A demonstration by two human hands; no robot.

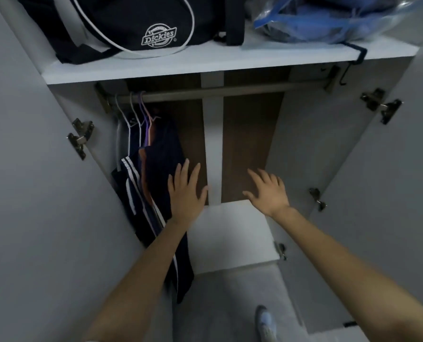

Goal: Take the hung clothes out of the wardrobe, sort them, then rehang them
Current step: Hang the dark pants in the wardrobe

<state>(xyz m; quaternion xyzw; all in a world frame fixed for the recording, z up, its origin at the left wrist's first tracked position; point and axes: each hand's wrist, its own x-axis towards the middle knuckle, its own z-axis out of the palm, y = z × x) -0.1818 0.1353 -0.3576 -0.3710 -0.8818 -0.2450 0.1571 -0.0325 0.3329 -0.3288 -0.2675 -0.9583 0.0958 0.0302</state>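
Left hand (185, 193) flat, fingers straight and spread, at the edge of dark, smooth clothes (156, 169) with white stripes. Clothes bunched at left end of round metal rail (218, 91) on thin wire hangers (134, 112). Right hand (267, 191) splayed, gripping nothing, before brown wood-grain panel (250, 144). Above, on flat white shelf (230, 62): soft black bag (131, 25), crinkled clear plastic sack (329, 23).

text: "Dickies" | form: round white logo | on: dark bag (121, 23) | place: top shelf (230, 62)
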